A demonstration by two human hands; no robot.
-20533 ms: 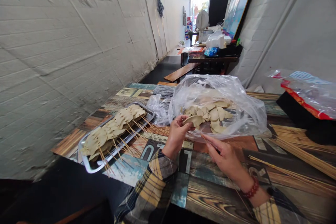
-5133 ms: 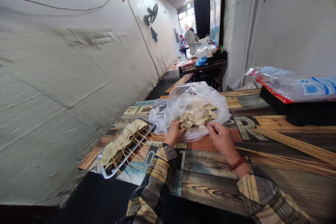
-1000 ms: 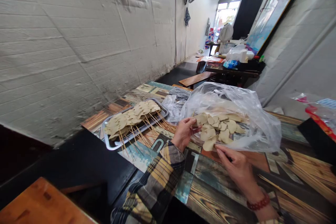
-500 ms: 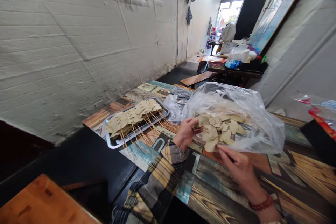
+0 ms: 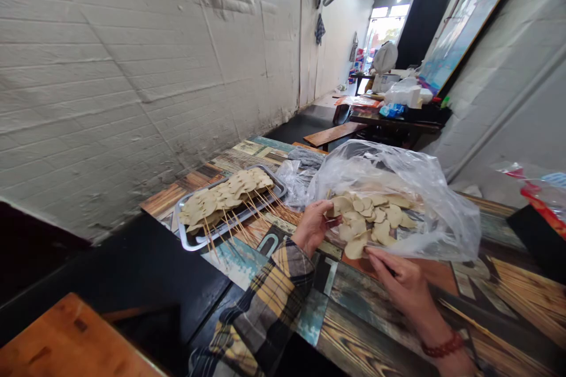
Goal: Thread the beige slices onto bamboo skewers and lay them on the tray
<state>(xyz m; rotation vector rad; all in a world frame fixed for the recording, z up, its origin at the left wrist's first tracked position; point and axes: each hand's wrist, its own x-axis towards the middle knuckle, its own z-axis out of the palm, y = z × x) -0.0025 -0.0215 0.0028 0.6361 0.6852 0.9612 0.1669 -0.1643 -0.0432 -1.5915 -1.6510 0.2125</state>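
Pale, thin, flat slices (image 5: 384, 228) lie heaped at the mouth of a clear plastic bag (image 5: 437, 194). My left hand (image 5: 313, 225) is closed at the heap's left edge, pinching a slice (image 5: 341, 205) between thumb and fingers. My right hand (image 5: 400, 280) is at the near edge of the heap, thumb and forefinger closed on the rim of a rounder slice (image 5: 356, 246). Whether a skewer is also in these fingers cannot be seen. To the left, a metal tray (image 5: 194, 242) bears rows of skewered slices (image 5: 227, 194), their bare sticks (image 5: 239, 224) pointing toward me.
Loose bamboo skewers (image 5: 526, 294) lie on the patchwork-patterned table (image 5: 349, 330) at right. A crumpled clear bag (image 5: 295, 179) and a grey cloth (image 5: 306, 157) sit behind the tray. A wooden stool (image 5: 66, 341) stands lower left; a bench (image 5: 338, 132) and a cluttered table are beyond.
Almost nothing differs. The view has shifted very slightly, and both hands keep their places at the slices.
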